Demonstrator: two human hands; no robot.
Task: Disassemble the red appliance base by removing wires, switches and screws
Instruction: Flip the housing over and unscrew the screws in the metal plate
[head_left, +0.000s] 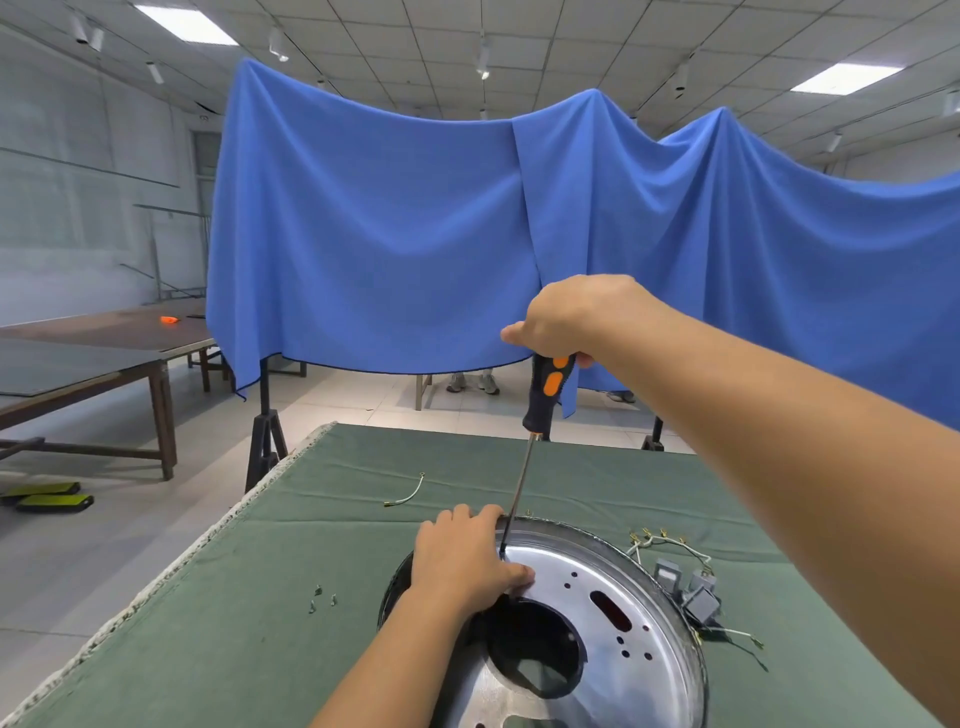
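Left hand (465, 561) presses base (597, 618) steady | right hand (571, 317) grip closed round screwdriver (545, 395), tip at rim screw

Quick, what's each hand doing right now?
Left hand: open, pressing flat on the metal plate.
Right hand: closed around the screwdriver, tip down at the plate's rim.
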